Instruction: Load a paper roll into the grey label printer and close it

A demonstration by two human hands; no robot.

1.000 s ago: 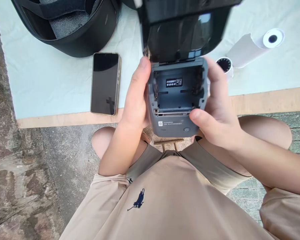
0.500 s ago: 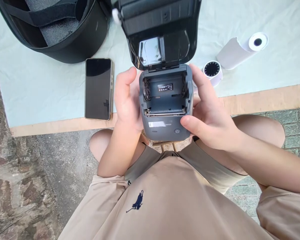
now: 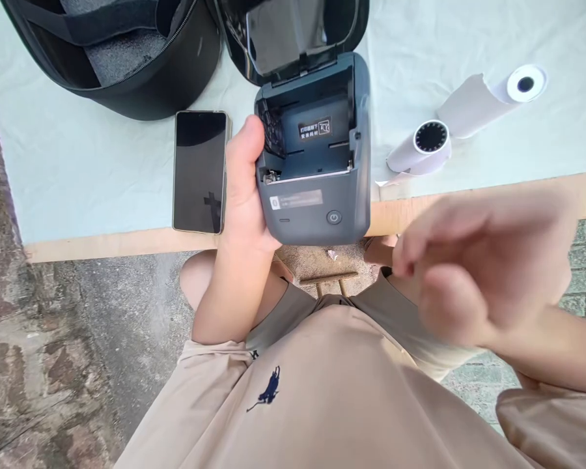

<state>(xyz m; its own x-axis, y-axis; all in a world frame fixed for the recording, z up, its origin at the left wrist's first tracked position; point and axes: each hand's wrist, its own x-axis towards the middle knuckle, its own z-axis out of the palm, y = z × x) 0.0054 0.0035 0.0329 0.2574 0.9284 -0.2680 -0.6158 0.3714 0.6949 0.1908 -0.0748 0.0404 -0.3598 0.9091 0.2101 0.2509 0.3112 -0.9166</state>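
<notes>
1. A person's left hand [image 3: 244, 189] is closed around the left side of a small grey label printer [image 3: 317, 195]. The thumb lies along the printer's left wall and the fingers are hidden behind or beneath the body.
2. The printer is held over the near edge of the table [image 3: 127, 244], between a phone and two paper rolls.
3. The printer's front face, with a round power button [image 3: 334, 217], points toward the person. The hinge end points away, toward the far side of the table.
4. The lid [image 3: 293, 32] is swung up and back, away from the person. Body and lid together form a long shape running from near to far, turned slightly so the far right corner sits higher in view.
5. The open paper bay [image 3: 312, 137] faces up toward the camera, and a small dark label shows on its back wall.
6. The right hand [image 3: 478, 260] is off the printer, low and to its right. It is blurred, with loosely curled fingers, and holds nothing.
7. A phone [image 3: 200, 170] lies flat, screen up and dark, just left of the left hand. Its long side runs near to far.
8. Two white paper rolls lie to the right, a nearer roll [image 3: 422, 146] and a farther roll [image 3: 493, 98].
9. An open black bag [image 3: 122, 52] sits at the far left on the pale cloth [image 3: 78, 163].
</notes>
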